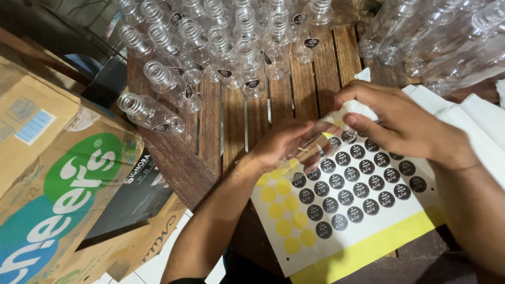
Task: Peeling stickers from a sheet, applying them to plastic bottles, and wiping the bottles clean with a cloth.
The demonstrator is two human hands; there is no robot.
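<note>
Nearest the camera lies the sticker sheet [352, 210], white with a yellow backing, its round black stickers in rows and yellow blanks where some are gone. Above it the left hand [279, 144] wraps a clear plastic bottle [310, 144], held on its side over the sheet's upper edge. The right hand [400, 123] has its fingers bent down on the bottle's far end and on white paper there — whether they pinch a sticker is hidden. The bottle looks light, thin-walled and slick, likely to dent, so best held round the body. Beyond, on the slatted wooden table [236, 121], stand many more bottles [221, 42] — their small labels too blurred to make out. A cardboard box [58, 179] is cut off at left.
</note>
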